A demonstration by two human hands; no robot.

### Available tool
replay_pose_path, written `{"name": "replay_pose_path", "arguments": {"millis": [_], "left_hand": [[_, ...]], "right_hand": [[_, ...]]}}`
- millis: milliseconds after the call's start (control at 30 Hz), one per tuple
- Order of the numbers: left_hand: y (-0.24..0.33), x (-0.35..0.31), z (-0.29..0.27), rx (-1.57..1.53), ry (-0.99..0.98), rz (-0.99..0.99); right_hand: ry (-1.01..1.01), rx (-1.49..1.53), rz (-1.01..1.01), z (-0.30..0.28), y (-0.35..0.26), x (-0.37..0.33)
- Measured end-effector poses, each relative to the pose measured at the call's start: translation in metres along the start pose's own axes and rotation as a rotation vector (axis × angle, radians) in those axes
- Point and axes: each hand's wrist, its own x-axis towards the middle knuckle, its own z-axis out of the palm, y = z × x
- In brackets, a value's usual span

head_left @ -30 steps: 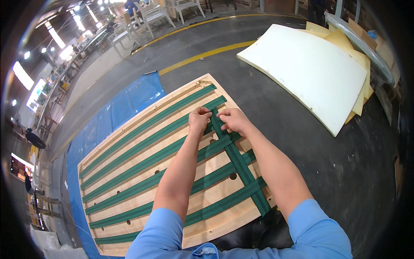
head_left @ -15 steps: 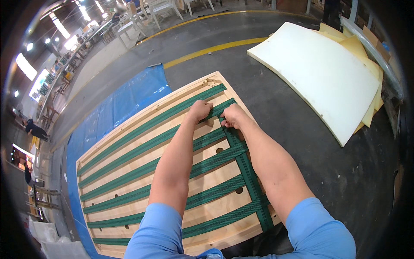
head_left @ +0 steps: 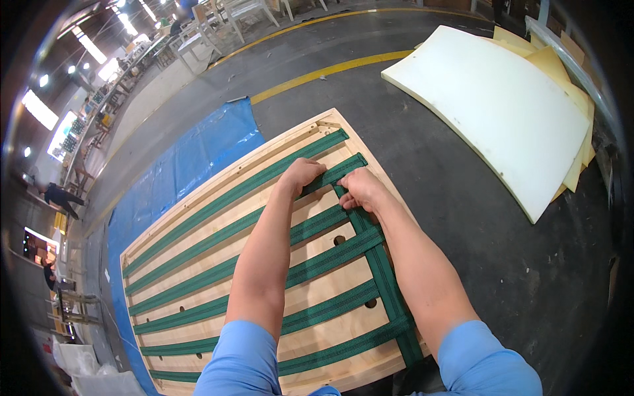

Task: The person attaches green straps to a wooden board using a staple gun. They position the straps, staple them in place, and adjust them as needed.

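Foam panel point(head_left: 489, 115) upper right; blue sheet point(head_left: 191, 158) left of wooden frame point(head_left: 284, 149). Forearms point(head_left: 261, 261) obscure green straps point(head_left: 330, 256). Left hand point(head_left: 304, 173), right hand point(head_left: 362, 189): fingers point(head_left: 351, 200) curled; hold unclear.

We rest our left hand point(head_left: 305, 173) on a green lengthwise strap point(head_left: 345, 167) of the wooden frame point(head_left: 228, 188). Our right hand point(head_left: 362, 190), curled, contacts the crosswise strap point(head_left: 383, 274) near that strap. To our right, a white sheet point(head_left: 489, 112) overlies yellow sheets point(head_left: 551, 63)
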Motion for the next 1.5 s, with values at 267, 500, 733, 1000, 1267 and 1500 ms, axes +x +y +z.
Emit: {"name": "replay_pose_path", "arguments": {"millis": [267,500,733,1000,1267,1500], "left_hand": [[0.016,0.018,0.006,0.282,-0.033,-0.047],[-0.001,0.009,-0.004,0.186,0.096,0.054],[-0.009,0.004,0.003,0.201,0.283,0.199],[-0.041,0.021,0.023,0.094,0.597,0.295],[-0.051,0.027,0.048,-0.226,0.725,0.333],[-0.021,0.011,0.014,-0.049,0.656,0.545]], "right_hand": [[-0.016,0.404,-0.01,-0.008,0.007,0.017],[0.033,0.813,-0.023,0.016,0.015,0.041],[-0.027,0.771,-0.152,0.024,0.019,0.049],[-0.01,0.367,-0.149,-0.008,0.004,-0.042],[-0.098,-0.275,0.211,-0.156,0.2,-0.379],[-0.146,-0.448,0.064,-0.06,0.348,-0.35]]}}
